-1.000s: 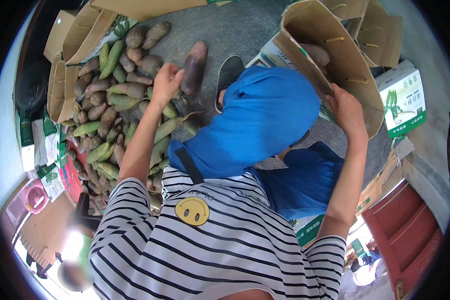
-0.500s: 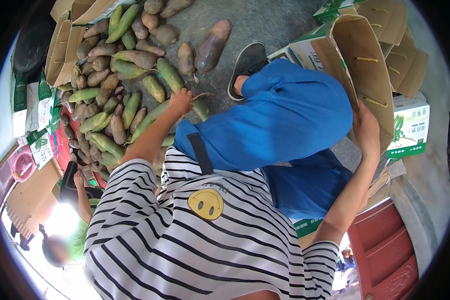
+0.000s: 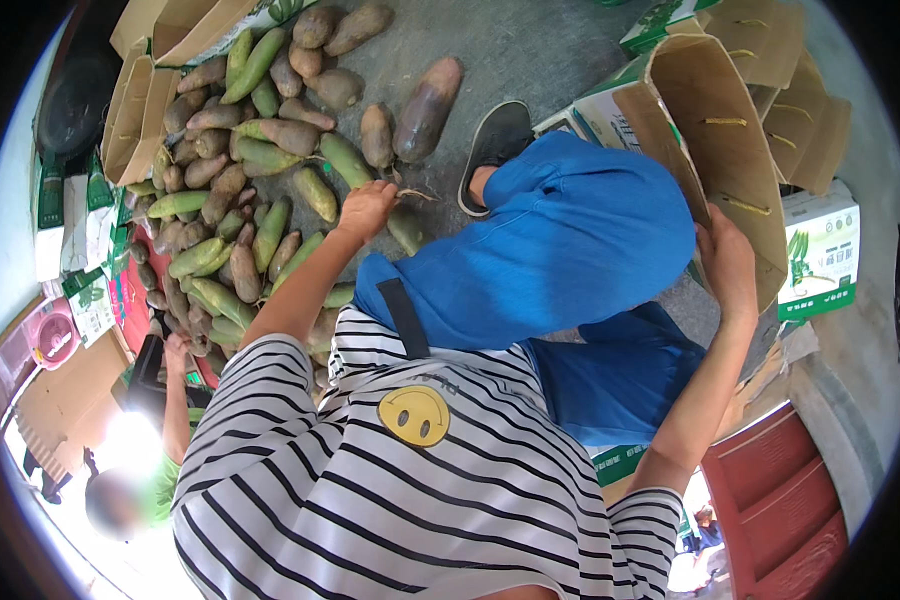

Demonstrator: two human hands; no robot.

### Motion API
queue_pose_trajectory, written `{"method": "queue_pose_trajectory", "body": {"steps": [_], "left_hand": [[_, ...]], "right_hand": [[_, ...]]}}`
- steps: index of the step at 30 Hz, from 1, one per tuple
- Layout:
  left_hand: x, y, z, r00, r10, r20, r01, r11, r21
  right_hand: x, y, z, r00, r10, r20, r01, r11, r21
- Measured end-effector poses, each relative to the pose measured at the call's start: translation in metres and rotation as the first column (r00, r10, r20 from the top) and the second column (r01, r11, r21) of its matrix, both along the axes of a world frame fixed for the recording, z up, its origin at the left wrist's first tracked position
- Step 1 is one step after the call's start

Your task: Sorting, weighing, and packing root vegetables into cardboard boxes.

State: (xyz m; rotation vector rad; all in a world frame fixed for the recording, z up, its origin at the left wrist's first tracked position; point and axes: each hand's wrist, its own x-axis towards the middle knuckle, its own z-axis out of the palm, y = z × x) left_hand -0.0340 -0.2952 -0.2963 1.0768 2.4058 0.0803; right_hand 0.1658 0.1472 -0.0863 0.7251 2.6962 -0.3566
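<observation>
Two hands at work: the left hand (image 3: 367,208) is closed around a root (image 3: 406,228) at the edge of the pile (image 3: 240,190) on the ground, while the right hand (image 3: 727,265), fingers clamped, steadies the open cardboard box (image 3: 715,140) beside the blue knee (image 3: 580,240).
</observation>
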Motion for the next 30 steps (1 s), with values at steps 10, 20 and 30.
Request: {"method": "queue_pose_trajectory", "body": {"steps": [10,20,30], "left_hand": [[-0.053,0.067,0.116,0.870,0.478,0.121,-0.412,0.571,0.710],[-0.020,0.269,0.273,0.933,0.181,0.312,-0.282,-0.173,0.944],[-0.046,0.185,0.153,0.857,0.111,0.504,-0.407,0.746,0.528]], "right_hand": [[-0.005,-0.005,-0.004,1.000,0.005,-0.011,-0.005,1.000,-0.017],[-0.001,-0.006,-0.011,0.997,0.056,-0.054,-0.054,0.998,0.041],[-0.003,-0.008,-0.005,0.997,0.057,-0.056,-0.053,0.997,0.059]]}}
